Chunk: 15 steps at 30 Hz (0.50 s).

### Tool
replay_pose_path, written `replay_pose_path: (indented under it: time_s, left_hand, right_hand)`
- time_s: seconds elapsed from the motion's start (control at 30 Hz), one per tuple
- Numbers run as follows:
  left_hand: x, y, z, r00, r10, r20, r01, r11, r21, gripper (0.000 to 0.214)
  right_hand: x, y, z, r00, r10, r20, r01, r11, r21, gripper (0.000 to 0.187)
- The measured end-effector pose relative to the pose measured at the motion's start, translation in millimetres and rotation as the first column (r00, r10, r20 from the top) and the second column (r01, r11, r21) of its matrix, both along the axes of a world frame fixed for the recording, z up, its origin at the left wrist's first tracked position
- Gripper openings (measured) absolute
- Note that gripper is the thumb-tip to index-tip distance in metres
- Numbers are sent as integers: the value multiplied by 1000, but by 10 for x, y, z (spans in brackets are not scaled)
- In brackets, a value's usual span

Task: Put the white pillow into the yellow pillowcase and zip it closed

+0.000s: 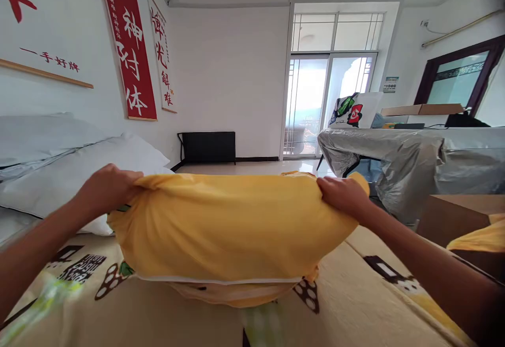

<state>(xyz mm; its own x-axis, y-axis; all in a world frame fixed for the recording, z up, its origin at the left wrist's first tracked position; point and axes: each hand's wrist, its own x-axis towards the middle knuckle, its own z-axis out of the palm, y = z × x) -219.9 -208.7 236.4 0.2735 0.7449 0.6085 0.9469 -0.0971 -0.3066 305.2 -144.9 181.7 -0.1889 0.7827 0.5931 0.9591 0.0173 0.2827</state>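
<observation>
The left hand and right hand are gripping the top edge of a wide yellow cloth cover — holding it taut above a beige patterned blanket! Spreading is looking mostly done; creases are showing leftward, smoothing seemingly unfinished.

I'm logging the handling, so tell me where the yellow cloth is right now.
In the head view, the yellow cloth is at centre, held between the left hand and right hand, over the patterned blanket.
</observation>
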Motion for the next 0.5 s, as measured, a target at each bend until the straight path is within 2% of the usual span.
replay_pose_path:
  time_s: [0.03,0.1,0.13,0.17,0.2,0.23,0.27,0.3,0.33,0.4,0.5]
  left_hand:
    - [-73,-3,134,997,71,5,-71,995,64,38]
    - [-162,5,372,979,186,85,-196,971,134,49]
    - [-168,26,454,970,216,115,-231,963,141,52]
    - [-151,60,502,964,240,115,-254,957,137,52]
    - [-120,107,514,963,257,85,-267,954,137,48]
    - [-84,161,494,961,272,46,-276,947,161,42]
    - [-54,216,448,962,274,8,-270,943,194,33]
    - [-41,265,387,964,267,-17,-256,940,224,26]
    - [-50,302,321,965,261,-16,-249,937,246,22]
    - [-131,330,216,963,267,40,-269,934,233,20]
    - [-308,291,192,937,323,131,-342,926,162,18]
  right_hand:
    - [75,-37,211,997,-63,-38,66,995,80,19]
    - [161,-103,586,976,-132,-172,184,925,333,37]
    - [147,-132,709,958,-154,-240,246,872,422,44]
    - [92,-157,774,955,-146,-257,257,841,476,47]
    - [5,-178,780,970,-114,-212,206,849,487,45]
    - [-98,-193,738,991,-63,-122,114,878,466,40]
    - [-197,-200,667,998,45,31,-54,924,379,31]
    - [-273,-197,588,982,133,138,-168,941,293,24]
    - [-314,-185,524,970,164,176,-206,945,254,21]
    - [-280,-141,491,991,81,104,-111,939,327,22]
    - [-72,-58,674,994,-82,-73,106,886,452,27]
